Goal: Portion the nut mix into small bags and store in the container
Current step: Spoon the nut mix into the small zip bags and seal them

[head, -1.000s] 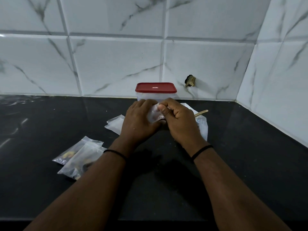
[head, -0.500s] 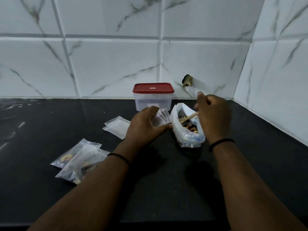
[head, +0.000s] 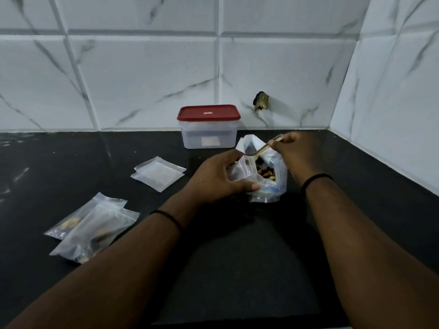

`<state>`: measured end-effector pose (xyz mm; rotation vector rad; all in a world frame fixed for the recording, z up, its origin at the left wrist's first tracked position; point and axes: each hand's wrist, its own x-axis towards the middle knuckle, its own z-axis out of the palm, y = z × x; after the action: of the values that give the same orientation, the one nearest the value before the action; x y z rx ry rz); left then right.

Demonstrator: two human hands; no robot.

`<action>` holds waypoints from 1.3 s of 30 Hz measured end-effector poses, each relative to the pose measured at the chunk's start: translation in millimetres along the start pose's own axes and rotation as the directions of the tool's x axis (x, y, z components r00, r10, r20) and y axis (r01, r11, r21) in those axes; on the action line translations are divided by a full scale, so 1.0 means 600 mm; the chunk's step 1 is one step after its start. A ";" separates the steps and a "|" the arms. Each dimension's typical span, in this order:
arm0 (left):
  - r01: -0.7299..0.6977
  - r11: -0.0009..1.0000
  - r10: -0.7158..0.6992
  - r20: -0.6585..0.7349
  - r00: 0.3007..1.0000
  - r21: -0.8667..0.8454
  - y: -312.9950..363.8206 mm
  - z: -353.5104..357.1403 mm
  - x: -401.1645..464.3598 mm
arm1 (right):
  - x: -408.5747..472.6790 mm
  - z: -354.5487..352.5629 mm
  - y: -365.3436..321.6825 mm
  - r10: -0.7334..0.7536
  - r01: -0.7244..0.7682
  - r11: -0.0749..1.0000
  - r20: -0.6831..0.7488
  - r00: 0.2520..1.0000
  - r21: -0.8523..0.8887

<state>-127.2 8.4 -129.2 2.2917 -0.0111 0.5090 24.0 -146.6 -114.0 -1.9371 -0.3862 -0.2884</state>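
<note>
Pinching a small bag point(head: 240, 173) open, left hand point(head: 219, 178); right hand point(head: 297, 153) grips spoon point(head: 266, 147).

Both forearms enter from the lower corners of the frame and converge toward centre, each wrist ringed by a thin dark band. Left hand point(head: 219, 178), just right of centre, knuckles up, fingers curled, thumb extended rightward in a pinch. Right hand point(head: 293, 154), slightly higher and further right, fingers closed in a fine pinch.
</note>
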 end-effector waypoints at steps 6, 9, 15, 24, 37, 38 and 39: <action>0.017 1.000 -0.016 0.021 1.000 -0.018 0.002 0.001 -0.003 | -0.011 -0.010 -0.020 -0.222 0.219 0.975 -0.061 0.973 -0.042; 0.021 1.000 -0.022 0.023 0.999 0.011 0.004 -0.002 -0.005 | -0.011 -0.012 -0.022 -0.289 0.287 0.954 -0.015 0.957 -0.081; 0.025 0.998 -0.027 0.023 0.999 0.059 0.007 -0.002 -0.005 | -0.009 -0.005 -0.020 -0.175 0.177 0.983 0.047 0.983 -0.049; 0.026 0.998 -0.027 0.017 0.999 0.064 0.007 -0.003 -0.006 | -0.008 0.002 -0.011 0.130 -0.135 0.990 0.090 0.987 0.047; 0.063 0.996 -0.076 -0.221 0.972 -0.065 -0.006 -0.007 -0.008 | -0.017 -0.021 -0.033 0.317 -0.219 0.875 -0.170 0.933 0.433; 0.068 0.995 -0.082 -0.228 0.970 -0.070 -0.007 -0.006 -0.009 | -0.020 -0.023 -0.038 0.330 -0.218 0.853 -0.166 0.929 0.474; 0.072 0.995 -0.088 -0.232 0.969 -0.074 -0.008 -0.006 -0.009 | -0.021 -0.023 -0.042 0.341 -0.222 0.834 -0.156 0.927 0.505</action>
<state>-132.5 13.4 -131.9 2.1457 0.1785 0.7237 2.0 -152.1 -91.9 -1.4195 0.0036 -0.2037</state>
